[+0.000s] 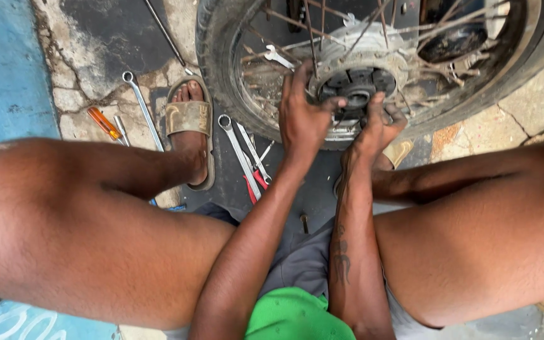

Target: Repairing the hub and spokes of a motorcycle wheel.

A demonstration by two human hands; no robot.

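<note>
Green cloth of my shirt fills the bottom edge at 6 o'clock, closest to my eyes, and my two bare knees spread to 9 and 3 o'clock. Between them both forearms go up toward 12 o'clock.

My left hand lies against the spoked wheel, fingers spread over the spokes and the thumb pointing to the dark hub; it presses on the metal but is not closed around anything I can see. My right hand is just beside it, at about 1 o'clock from my chest, with fingers curled at the lower edge of the hub. If it pinches some small part, I cannot tell, because the fingers cover that place. The two hands are near each other, almost touching.

The wheel with its worn tyre stands on the cracked ground at 12 o'clock. At 10 o'clock my foot in a brown sandal rests beside it. Near the sandal lie a long ring spanner, an orange-handled screwdriver, another spanner and red-handled pliers.
</note>
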